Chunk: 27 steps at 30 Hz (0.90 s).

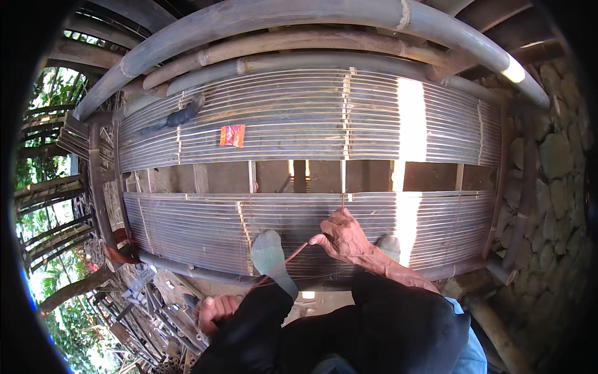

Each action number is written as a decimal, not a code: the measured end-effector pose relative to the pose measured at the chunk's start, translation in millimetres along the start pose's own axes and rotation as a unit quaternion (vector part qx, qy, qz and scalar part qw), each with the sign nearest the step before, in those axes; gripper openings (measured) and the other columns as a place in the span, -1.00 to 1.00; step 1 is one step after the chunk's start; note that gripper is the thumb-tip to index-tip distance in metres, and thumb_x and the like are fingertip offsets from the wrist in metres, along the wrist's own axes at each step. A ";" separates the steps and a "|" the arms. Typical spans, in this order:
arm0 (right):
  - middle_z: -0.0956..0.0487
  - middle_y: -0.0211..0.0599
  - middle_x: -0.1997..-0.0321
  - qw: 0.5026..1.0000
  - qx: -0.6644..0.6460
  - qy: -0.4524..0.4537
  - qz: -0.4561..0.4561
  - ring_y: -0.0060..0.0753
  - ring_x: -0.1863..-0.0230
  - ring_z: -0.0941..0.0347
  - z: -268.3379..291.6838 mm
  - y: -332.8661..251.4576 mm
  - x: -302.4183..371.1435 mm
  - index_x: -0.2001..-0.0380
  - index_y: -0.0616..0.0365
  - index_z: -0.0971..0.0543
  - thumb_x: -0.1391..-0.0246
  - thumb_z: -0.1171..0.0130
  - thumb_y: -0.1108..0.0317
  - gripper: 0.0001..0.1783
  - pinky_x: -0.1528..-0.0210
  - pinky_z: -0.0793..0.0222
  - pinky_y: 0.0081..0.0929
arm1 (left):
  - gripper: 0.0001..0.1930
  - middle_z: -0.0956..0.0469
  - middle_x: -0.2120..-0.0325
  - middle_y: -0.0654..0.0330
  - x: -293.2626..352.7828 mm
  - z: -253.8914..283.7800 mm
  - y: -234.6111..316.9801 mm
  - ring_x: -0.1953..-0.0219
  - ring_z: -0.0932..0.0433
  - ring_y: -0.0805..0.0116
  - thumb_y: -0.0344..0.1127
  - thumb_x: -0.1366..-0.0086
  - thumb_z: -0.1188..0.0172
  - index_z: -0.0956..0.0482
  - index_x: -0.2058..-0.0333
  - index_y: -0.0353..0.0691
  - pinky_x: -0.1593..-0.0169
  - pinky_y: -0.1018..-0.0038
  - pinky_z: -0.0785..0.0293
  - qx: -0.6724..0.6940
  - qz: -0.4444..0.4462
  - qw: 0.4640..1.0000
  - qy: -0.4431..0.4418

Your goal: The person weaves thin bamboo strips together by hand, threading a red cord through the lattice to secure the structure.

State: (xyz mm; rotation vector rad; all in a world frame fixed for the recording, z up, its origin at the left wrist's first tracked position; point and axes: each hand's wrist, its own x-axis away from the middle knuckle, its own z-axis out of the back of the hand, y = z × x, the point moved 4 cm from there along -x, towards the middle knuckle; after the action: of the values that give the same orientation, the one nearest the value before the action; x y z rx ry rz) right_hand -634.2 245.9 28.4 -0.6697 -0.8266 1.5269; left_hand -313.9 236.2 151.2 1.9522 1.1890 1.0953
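A thin reddish cord (294, 254) slants across my lap between my two hands. My right hand (346, 237) is closed on the cord, pinched by thumb and fingers, just below the near edge of the gap in the slatted bamboo panel (187, 218). At the lower left, beside my dark trouser leg, my left hand (215, 311) has its fingers curled where the cord's other end runs; the leg partly covers the cord there. A strand of the cord also rises from my right hand to a crosspiece (342, 177) at the gap.
My feet in grey-green socks (268, 246) rest on the near slats. A red packet (232, 136) and a dark-handled tool (182, 115) lie on the far slats. Thick bamboo poles (311, 15) cross the far side. A stone wall (554, 162) stands right; cut bamboo pieces lie lower left.
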 end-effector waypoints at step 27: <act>-0.63 -0.18 0.29 0.935 0.037 0.233 -0.264 -0.27 0.26 -0.65 167.3 155.3 103.7 0.29 0.20 -0.63 -0.17 -0.35 0.34 -0.84 0.14 -0.55 -0.34 | -0.60 -0.41 0.68 0.47 28.9 7.7 143.0 0.64 -0.29 0.73 -0.54 -0.22 -0.24 -0.69 -0.05 -0.16 0.55 0.64 -0.14 -0.555 0.351 0.740 0.148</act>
State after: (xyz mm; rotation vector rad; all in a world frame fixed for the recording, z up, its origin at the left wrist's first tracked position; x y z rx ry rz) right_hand -871.5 323.0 3.9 -0.6532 -0.5217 0.8571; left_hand -240.8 201.7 272.8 1.1897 -0.2786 1.9244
